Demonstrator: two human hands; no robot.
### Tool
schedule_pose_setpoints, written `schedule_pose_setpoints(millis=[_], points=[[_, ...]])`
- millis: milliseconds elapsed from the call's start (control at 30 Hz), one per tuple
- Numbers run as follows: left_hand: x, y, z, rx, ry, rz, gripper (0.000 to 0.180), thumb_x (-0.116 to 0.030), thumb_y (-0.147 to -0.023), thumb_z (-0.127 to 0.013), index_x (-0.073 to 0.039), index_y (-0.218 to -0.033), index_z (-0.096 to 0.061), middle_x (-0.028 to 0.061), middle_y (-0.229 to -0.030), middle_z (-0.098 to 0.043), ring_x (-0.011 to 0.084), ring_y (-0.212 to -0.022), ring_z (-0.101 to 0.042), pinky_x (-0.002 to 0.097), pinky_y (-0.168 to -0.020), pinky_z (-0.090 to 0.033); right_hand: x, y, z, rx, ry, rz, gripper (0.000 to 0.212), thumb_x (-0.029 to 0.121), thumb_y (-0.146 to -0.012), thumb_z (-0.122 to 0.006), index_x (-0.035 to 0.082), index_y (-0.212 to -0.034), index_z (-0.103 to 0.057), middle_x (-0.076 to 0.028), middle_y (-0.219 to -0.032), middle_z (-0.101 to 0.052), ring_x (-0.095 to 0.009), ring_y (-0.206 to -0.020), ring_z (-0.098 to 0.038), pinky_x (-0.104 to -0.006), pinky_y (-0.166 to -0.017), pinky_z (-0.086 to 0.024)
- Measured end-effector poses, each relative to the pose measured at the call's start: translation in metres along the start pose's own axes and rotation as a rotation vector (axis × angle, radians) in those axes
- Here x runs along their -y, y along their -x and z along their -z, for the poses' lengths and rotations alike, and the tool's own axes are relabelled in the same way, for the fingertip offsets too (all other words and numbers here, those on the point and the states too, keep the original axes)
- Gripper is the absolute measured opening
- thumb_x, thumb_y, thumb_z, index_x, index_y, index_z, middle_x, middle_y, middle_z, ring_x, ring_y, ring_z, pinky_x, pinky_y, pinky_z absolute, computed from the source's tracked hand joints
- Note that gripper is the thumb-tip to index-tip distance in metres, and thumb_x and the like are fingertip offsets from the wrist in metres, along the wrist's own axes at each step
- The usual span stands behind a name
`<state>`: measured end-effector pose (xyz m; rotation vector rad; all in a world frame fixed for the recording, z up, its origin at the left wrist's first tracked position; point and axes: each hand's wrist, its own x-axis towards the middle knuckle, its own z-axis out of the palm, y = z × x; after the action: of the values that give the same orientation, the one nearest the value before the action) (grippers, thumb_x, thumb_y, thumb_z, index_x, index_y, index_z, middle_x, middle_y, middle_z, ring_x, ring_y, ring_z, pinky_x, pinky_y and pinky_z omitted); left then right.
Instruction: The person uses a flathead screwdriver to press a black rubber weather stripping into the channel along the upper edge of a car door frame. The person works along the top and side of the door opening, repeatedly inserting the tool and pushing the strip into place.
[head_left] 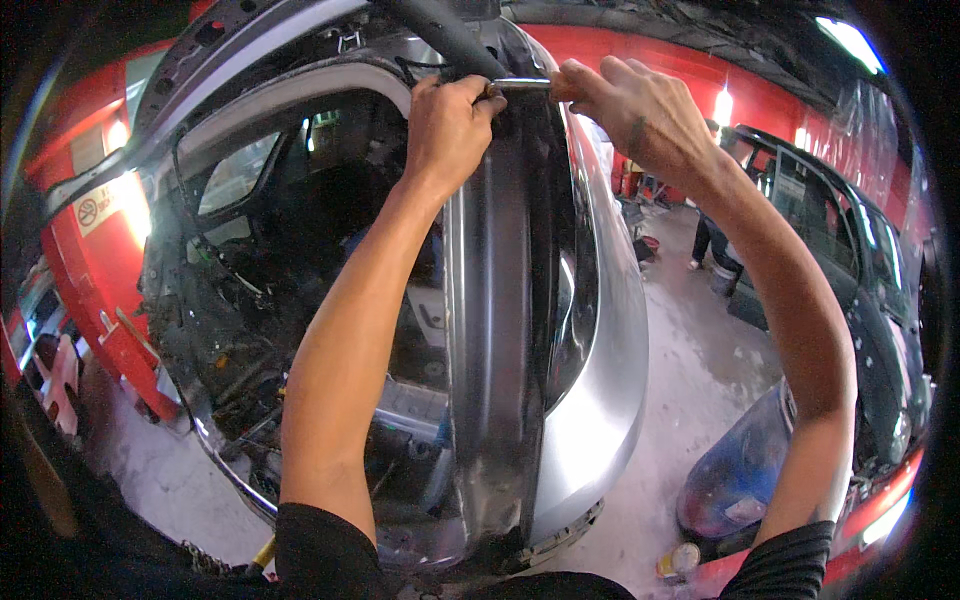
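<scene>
Both my arms reach up to the upper edge of a stripped car body (490,300). A short shiny metal bar (522,84) spans the gap between my hands, lying crosswise above a dark channel in the body. My left hand (450,128) is closed, thumb and fingers pinched at the bar's left end. My right hand (645,112) is curled around its right end. What tool the bar belongs to is hidden by my fingers. A thick dark tube (440,35) slants down just beyond my left hand. Right of the channel curves a silver outer panel (600,400).
Left of the channel is a large opening with a pale-edged frame (250,105) and bare interior. A blue drum (735,465) stands at lower right beside a small can (680,560). A dark car (850,240) is parked at right; a person (705,235) stands beyond.
</scene>
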<state>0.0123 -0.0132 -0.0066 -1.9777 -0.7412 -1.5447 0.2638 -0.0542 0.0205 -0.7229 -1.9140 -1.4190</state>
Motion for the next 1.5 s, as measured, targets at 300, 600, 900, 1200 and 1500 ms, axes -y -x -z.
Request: schedule_pose_setpoints(millis=[300, 600, 900, 1200, 1500], points=[[0.002, -0.001, 0.004, 0.032, -0.077, -0.019, 0.021, -0.019, -0.089, -0.076, -0.002, -0.101, -0.077, 0.0238, -0.088, -0.072, 0.0439, -0.088, -0.067, 0.0501, -0.083, -0.051, 0.046, 0.003, 0.025, 0.101, -0.083, -0.102, 0.025, 0.024, -0.103, -0.055, 0.01, -0.121, -0.065, -0.016, -0.075, -0.069, -0.034, -0.065, -0.072, -0.0482, -0.053, -0.054], [0.007, -0.003, 0.0, 0.009, 0.006, -0.056, 0.02, -0.017, -0.092, -0.073, -0.003, -0.104, -0.077, 0.0234, -0.092, -0.074, 0.0402, -0.089, -0.07, 0.0473, -0.083, -0.052, 0.052, -0.008, 0.033, 0.148, -0.093, -0.171, 0.023, 0.024, -0.102, -0.056, 0.013, -0.119, -0.067, -0.019, -0.077, -0.069, -0.036, -0.07, -0.073, -0.0505, -0.058, -0.056], [0.0, -0.008, -0.002, 0.056, 0.109, 0.099, 0.02, -0.018, -0.095, -0.071, 0.0, -0.098, -0.076, 0.0216, -0.079, -0.071, 0.0295, -0.069, -0.069, 0.0417, -0.068, -0.05, 0.016, 0.011, -0.015, -0.109, 0.097, 0.047, 0.029, 0.027, -0.098, -0.065, 0.013, -0.122, -0.059, -0.009, -0.089, -0.065, -0.029, -0.074, -0.07, -0.0444, -0.057, -0.056], [0.0, -0.012, -0.01, 0.065, 0.105, 0.214, 0.025, -0.021, -0.098, -0.07, 0.003, -0.096, -0.077, 0.0122, -0.082, -0.076, 0.0159, -0.071, -0.07, 0.0335, -0.069, -0.053, -0.081, -0.095, -0.07, -0.353, -0.112, 0.6, 0.022, 0.018, -0.102, -0.059, 0.01, -0.122, -0.055, -0.016, -0.112, -0.065, -0.03, -0.094, -0.064, -0.0424, -0.081, -0.056], [0.0, -0.006, -0.002, -0.007, 0.048, 0.19, 0.019, -0.018, -0.096, -0.071, 0.0, -0.097, -0.077, 0.0148, -0.085, -0.077, 0.0212, -0.074, -0.073, 0.0341, -0.07, -0.054, -0.051, -0.061, -0.031, -0.267, -0.112, 0.328, 0.017, 0.019, -0.099, -0.062, 0.011, -0.114, -0.061, -0.011, -0.133, -0.065, -0.029, -0.101, -0.063, -0.0425, -0.088, -0.052]])
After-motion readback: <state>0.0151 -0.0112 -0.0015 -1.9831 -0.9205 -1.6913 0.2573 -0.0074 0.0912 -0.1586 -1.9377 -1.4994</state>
